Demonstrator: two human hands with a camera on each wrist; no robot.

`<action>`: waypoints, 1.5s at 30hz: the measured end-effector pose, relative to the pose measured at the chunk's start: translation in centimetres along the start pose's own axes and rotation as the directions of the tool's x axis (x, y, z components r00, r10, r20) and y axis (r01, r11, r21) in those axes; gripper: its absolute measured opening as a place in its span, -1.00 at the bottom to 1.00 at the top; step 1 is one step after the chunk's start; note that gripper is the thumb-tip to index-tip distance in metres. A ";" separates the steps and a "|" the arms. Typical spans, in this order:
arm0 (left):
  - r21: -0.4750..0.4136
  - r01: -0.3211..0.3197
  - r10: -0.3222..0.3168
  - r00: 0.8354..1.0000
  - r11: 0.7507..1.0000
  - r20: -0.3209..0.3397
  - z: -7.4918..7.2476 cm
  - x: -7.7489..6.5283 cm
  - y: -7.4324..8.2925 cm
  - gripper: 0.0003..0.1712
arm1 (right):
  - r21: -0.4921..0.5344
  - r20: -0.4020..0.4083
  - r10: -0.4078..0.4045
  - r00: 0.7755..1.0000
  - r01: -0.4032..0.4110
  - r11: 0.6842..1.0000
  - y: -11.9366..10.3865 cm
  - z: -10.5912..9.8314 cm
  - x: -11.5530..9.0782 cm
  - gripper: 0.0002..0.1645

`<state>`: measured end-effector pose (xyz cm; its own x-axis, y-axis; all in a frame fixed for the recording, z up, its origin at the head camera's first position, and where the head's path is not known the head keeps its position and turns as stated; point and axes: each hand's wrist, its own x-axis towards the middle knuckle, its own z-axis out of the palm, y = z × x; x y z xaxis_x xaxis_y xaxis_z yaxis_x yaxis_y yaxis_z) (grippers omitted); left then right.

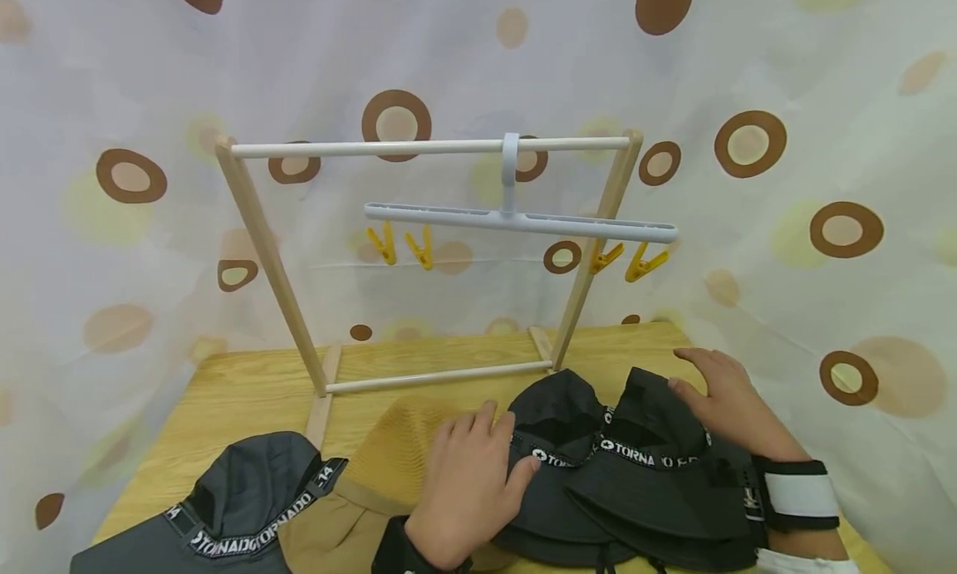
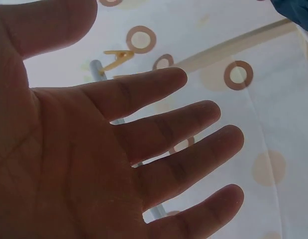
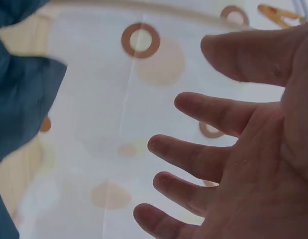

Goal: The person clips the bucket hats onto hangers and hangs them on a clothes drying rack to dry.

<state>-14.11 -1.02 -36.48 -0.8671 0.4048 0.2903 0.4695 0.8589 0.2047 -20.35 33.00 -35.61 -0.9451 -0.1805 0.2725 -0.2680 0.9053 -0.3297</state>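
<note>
From where I stand, everything is set around a garment rack (image 1: 273, 268), wooden uprights joined by white rails, on a tabletop (image 1: 232, 391) of yellowish wood grain. Behind the rack hangs a pale sheet (image 1: 463, 51) patterned with brown rings, solid brown ovals and faint yellow and beige spots; a crease runs across it.

Over the rack's top rail, towards its right end, hooks a pale grey hanger (image 1: 516, 219), with yellow clips (image 1: 382, 243) in pairs at either end.

On the table in front of the rack lie bucket hats. The dark grey bucket hat (image 1: 257, 474) is before the rack's left upright; the tan bucket hat (image 1: 374, 466), with its mustard lining, is in front of the lower rail; overlapping black bucket hats (image 1: 665, 507) are before the right upright.

The dark grey one's tape reads "TORNADO" more than once, and "14" near its end. The black ones' tape shows a round white logo and "TORNA", the rest broken up by folds.

The left hand (image 1: 471, 474) is over the tan hat, fingers straight, nothing gripped; I can't tell if it touches. The right hand (image 1: 728, 399), also empty with fingers extended, is just beside the black hats, right of the rack; a black wristband (image 1: 800, 495) with a white stripe circles that wrist.
</note>
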 end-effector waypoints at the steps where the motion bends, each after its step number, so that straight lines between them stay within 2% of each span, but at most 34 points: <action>1: 0.003 -0.012 0.012 1.000 1.000 -0.009 -0.1 0.1 0.2 -0.40 | -0.008 -0.005 -0.001 1.000 0.001 1.000 0.3 -0.1 0.0 -0.43; 6: -0.005 -0.061 0.060 0.998 0.998 -0.032 -0.8 0.6 1.5 -0.43 | -0.055 0.001 0.015 1.000 -0.015 0.998 1.4 -0.6 0.3 -0.46; 11: -0.005 -0.105 0.105 0.993 0.994 -0.056 -0.9 1.3 2.8 -0.44 | -0.105 0.014 0.037 0.999 -0.036 0.994 2.3 -0.6 0.7 -0.45; 16: 0.032 -0.149 0.151 0.985 0.988 -0.089 0.1 2.5 3.7 -0.48 | -0.087 0.045 0.061 0.997 -0.057 0.995 2.8 -0.5 0.8 -0.40; 24: 0.064 -0.165 0.172 0.978 0.984 -0.118 1.9 4.0 5.1 -0.58 | -0.061 0.083 0.075 0.994 -0.070 0.996 3.0 -0.1 0.7 -0.38; 29: 0.041 -0.151 0.155 0.983 0.988 -0.097 2.8 5.3 5.7 -0.62 | -0.043 0.094 0.076 0.993 -0.072 0.996 3.0 0.3 1.1 -0.38; 34: 0.033 -0.098 0.100 0.994 0.995 -0.054 4.3 6.5 6.2 -0.64 | -0.036 0.120 0.088 0.989 -0.084 0.996 3.5 1.0 1.0 -0.39; 37: 0.030 -0.063 0.065 0.997 0.998 -0.052 5.3 6.9 6.5 -0.65 | -0.039 0.133 0.096 0.986 -0.092 0.995 4.1 1.2 0.8 -0.39; 42: 0.036 -0.045 0.048 0.996 0.998 -0.073 6.8 8.1 6.9 -0.70 | -0.031 0.158 0.107 0.982 -0.103 0.994 5.0 1.5 0.6 -0.40; 45: 0.027 -0.034 0.035 0.998 0.999 -0.057 7.5 8.8 6.9 -0.72 | -0.025 0.161 0.106 0.981 -0.104 0.994 5.5 2.0 0.8 -0.42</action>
<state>-19.71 10.84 -39.53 -0.8391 0.4166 0.3498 0.4939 0.8530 0.1690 -22.95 37.09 -38.98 -0.9860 -0.1426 0.0870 -0.1637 0.9283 -0.3338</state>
